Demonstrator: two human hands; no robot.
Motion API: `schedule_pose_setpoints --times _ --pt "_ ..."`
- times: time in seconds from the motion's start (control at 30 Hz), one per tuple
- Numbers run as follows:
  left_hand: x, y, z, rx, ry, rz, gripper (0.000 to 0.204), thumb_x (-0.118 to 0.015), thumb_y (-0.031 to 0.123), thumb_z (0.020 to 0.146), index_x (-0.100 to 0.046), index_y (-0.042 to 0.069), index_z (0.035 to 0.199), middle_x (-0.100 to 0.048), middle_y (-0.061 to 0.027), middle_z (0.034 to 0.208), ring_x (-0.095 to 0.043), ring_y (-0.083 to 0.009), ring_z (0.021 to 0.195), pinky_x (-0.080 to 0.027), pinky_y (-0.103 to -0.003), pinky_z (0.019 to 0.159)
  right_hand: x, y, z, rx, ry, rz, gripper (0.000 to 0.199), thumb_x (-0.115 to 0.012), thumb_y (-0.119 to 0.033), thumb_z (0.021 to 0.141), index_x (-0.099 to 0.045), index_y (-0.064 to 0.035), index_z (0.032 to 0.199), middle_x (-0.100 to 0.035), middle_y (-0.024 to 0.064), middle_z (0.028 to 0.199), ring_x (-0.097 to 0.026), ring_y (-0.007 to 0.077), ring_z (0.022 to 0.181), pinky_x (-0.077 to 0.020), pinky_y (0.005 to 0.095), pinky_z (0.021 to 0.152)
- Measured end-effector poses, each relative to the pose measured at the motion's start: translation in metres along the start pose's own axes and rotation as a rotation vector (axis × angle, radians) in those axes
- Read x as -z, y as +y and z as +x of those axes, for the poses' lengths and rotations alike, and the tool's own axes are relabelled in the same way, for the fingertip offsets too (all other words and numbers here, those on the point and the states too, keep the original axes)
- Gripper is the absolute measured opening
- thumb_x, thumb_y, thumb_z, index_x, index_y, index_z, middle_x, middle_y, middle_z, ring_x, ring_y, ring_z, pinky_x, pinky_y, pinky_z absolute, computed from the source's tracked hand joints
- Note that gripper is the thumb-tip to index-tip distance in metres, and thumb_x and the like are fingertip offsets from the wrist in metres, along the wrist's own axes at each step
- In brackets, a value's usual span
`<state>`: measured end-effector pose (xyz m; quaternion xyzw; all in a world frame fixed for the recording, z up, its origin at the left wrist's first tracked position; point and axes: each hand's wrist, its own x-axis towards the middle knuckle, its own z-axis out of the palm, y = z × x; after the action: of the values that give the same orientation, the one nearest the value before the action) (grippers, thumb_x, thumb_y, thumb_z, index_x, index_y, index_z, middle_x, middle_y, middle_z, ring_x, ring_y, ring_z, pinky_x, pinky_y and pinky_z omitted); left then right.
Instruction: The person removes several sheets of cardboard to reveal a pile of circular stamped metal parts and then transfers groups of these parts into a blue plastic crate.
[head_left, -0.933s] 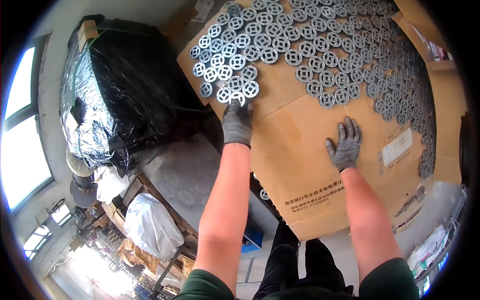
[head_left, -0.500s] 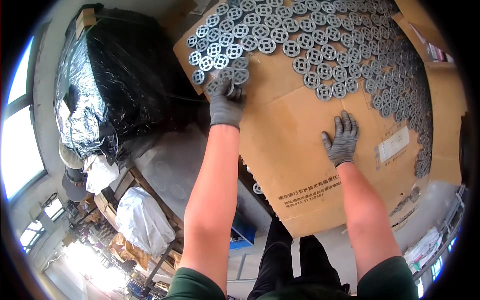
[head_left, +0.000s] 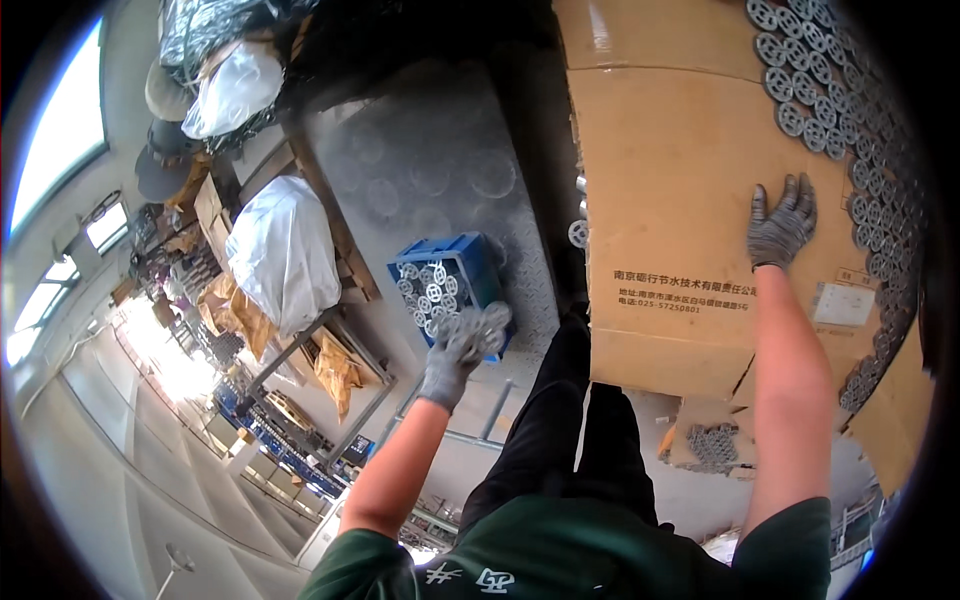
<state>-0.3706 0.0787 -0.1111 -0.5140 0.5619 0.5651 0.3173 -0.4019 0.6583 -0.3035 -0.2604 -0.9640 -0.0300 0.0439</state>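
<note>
My left hand (head_left: 452,362), in a grey glove, is closed round a few grey slotted discs (head_left: 492,322), blurred by motion. It is over the near end of a blue crate (head_left: 482,268), which has more such discs (head_left: 428,290) in it. The count in my hand cannot be made out. My right hand (head_left: 783,228), also gloved, lies on the cardboard sheet (head_left: 670,170) with its fingers stretched out and nothing in them. Many slotted discs (head_left: 815,85) lie side by side along the right part of the sheet.
The crate stands on a grey metal plate (head_left: 420,140). To the left are a white-covered bundle (head_left: 285,255) and a metal-framed rack (head_left: 350,365). A white plastic bag (head_left: 235,90) hangs at upper left. Below the sheet is a cluster of small grey parts (head_left: 712,445).
My left hand has left the cardboard's disc layer with discs in it and come down over the crate. My view has swung left and down. My right hand is still on the cardboard.
</note>
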Motion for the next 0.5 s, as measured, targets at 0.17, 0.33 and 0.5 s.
schedule_pose_setpoints --times 0.17,0.33,0.5 --pt "0.21 -0.104 0.001 0.224 0.259 -0.185 0.035 -0.073 0.033 0.098 -0.062 0.016 0.127 -0.071 -0.0046 0.113 -0.071 -0.0255 0.102 -0.06 -0.044 0.085 -0.005 -0.019 0.003 -0.003 0.026 0.048 0.066 -0.058 -0.059 0.098 -0.056 -0.0098 0.143 -0.046 0.0108 0.158 -0.04 0.0363 0.144 -0.0323 0.0571 0.116" --pt "0.182 -0.13 0.049 0.307 0.548 0.119 0.025 -0.071 0.029 0.099 -0.065 0.019 0.121 -0.073 -0.0002 0.091 -0.073 -0.02 0.078 -0.059 -0.04 0.065 0.003 -0.012 0.002 -0.023 0.017 0.014 0.067 -0.058 -0.058 0.098 -0.054 -0.0098 0.144 -0.044 0.0111 0.159 -0.039 0.0361 0.144 -0.0324 0.0564 0.117" --pt "0.053 -0.061 0.092 -0.102 0.151 0.432 0.01 -0.071 0.017 0.1 -0.066 0.009 0.094 -0.066 -0.0023 0.08 -0.06 -0.0136 0.064 -0.054 -0.029 0.06 0.01 -0.016 0.0 -0.024 -0.033 0.07 0.067 -0.059 -0.055 0.097 -0.053 -0.0065 0.144 -0.043 0.0121 0.16 -0.038 0.0397 0.145 -0.0309 0.0572 0.118"
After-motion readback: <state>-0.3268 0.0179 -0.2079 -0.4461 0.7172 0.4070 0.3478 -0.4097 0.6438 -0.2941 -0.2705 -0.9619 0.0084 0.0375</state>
